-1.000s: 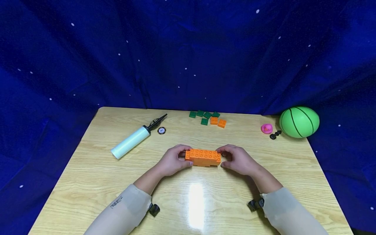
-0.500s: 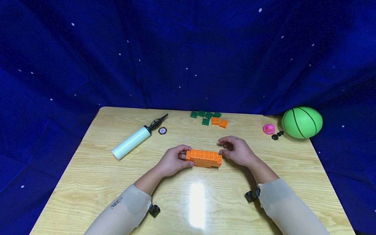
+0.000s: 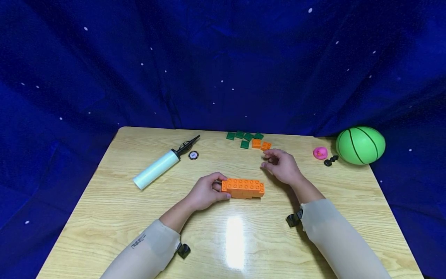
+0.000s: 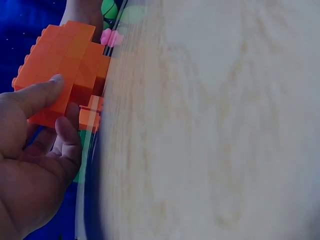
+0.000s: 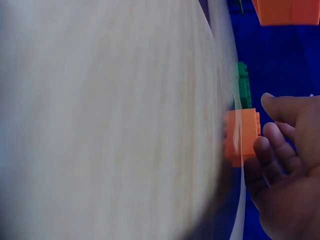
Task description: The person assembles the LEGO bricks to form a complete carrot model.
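Note:
An orange block assembly point(image 3: 244, 189), built of studded toy bricks in layers, is held at its left end by my left hand point(image 3: 206, 192). In the left wrist view the thumb point(image 4: 47, 92) lies across its side, and the fingers go round behind it. My right hand point(image 3: 283, 166) holds nothing, its fingers loosely bent and thumb apart. It is just in front of two loose orange bricks, the left one point(image 3: 256, 143) and the right one point(image 3: 266, 145). The right wrist view shows an orange brick point(image 5: 242, 135) beyond the fingertips; whether they touch it I cannot tell.
Several green bricks point(image 3: 244, 144) lie at the back of the wooden table point(image 3: 139, 224). To the left are a pale blue hand pump point(image 3: 156, 169) and a round chip point(image 3: 193, 155). At right sit a pink rubber duck point(image 3: 320, 153), a small black object point(image 3: 328, 162) and a green ball point(image 3: 361, 145).
My right hand has left the right end of the block assembly and moved back toward the loose orange bricks. The left hand keeps its grip with hardly any movement.

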Action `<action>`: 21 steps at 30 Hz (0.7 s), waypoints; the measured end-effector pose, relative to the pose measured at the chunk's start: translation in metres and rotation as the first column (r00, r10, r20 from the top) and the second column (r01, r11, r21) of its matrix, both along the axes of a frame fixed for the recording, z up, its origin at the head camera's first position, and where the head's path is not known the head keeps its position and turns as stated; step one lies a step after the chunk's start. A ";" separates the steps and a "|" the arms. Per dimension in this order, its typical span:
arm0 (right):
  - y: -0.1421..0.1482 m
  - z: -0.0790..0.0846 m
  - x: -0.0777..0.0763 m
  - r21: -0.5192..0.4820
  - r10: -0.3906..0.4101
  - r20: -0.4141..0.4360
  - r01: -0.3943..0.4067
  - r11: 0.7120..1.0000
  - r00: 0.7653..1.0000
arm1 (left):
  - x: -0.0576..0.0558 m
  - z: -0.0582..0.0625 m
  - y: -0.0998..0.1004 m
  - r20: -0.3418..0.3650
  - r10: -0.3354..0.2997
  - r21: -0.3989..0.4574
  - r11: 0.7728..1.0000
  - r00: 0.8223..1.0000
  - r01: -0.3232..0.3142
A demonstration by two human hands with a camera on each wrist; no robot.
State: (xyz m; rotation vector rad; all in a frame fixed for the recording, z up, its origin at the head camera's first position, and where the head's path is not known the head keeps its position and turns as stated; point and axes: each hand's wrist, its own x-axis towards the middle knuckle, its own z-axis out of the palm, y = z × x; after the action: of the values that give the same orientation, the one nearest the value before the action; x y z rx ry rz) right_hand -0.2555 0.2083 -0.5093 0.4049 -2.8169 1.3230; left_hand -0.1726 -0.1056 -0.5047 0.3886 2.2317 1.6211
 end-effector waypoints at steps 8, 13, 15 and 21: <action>0.000 -0.001 -0.020 -0.024 -0.071 0.000 0.071 0.997 0.997 | 0.000 0.000 0.002 -0.010 0.004 -0.001 1.000 1.000 -0.004; 0.002 -0.001 -0.029 0.005 -0.109 -0.022 0.109 0.994 0.994 | 0.001 0.000 0.002 -0.003 0.007 -0.014 1.000 1.000 -0.007; 0.003 -0.002 -0.034 0.014 -0.123 -0.036 0.124 0.992 0.992 | 0.001 0.001 0.002 -0.005 0.008 -0.020 1.000 1.000 -0.008; 0.005 -0.003 -0.045 0.047 -0.164 -0.014 0.165 0.985 0.986 | 0.000 0.002 0.003 -0.015 0.007 -0.031 1.000 1.000 -0.008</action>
State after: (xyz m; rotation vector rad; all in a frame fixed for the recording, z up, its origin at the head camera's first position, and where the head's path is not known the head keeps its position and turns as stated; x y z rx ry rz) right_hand -0.3003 0.2130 -0.5128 0.1734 -2.8078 1.2199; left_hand -0.1728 -0.1029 -0.5029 0.3854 2.2686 1.5908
